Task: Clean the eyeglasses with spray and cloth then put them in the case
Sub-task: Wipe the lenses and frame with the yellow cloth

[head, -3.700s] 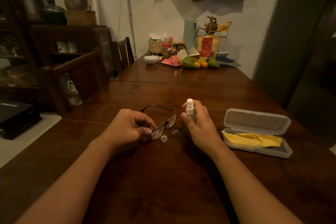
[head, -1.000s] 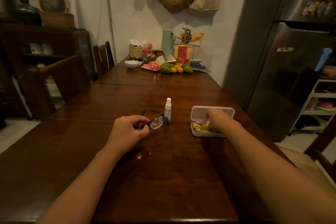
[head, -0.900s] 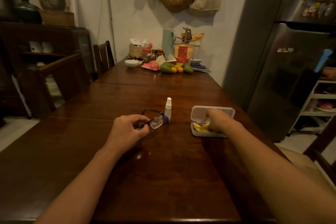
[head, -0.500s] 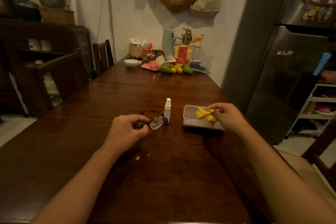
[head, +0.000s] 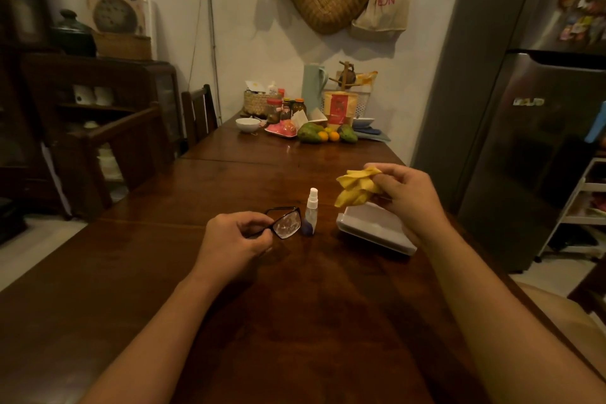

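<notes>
Above the white case, fingers of the right hand curl round a bunched yellow cloth, held clear of the desk; fingers of the left hand pinch the eyeglasses by the frame beside one lens, low over the desk, just beside the upright spray bottle. Near lens looks speckled, probably wet with spray, so the step in hand is judged to be bringing cloth to lens. To do it well: open out a flat layer, sandwich the lens through the cloth, wipe both faces lightly, left grip on frame, never on glass.
</notes>
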